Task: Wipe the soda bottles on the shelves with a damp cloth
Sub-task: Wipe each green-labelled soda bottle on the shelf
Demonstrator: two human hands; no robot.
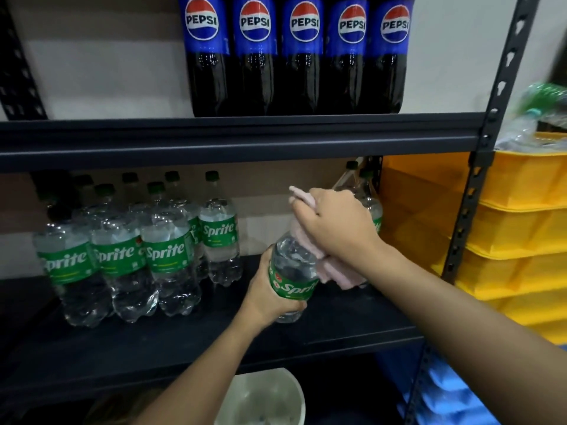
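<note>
One Sprite bottle (291, 277) is being wiped in front of the lower shelf (214, 342): the left hand (270, 289) is gripping its labelled body while the right hand (334, 225) is clamping a pink cloth (334, 271) over its neck. Judged progress is partial; the Sprite group (135, 250) at left and the Pepsi row (294, 53) above are showing no sign either way. The held bottle is looking clear, green-labelled and tilted.

Two bare forearms are seen — no sleeves are worn; the left hand (270, 297) and right hand (334, 223) are ungloved.
</note>
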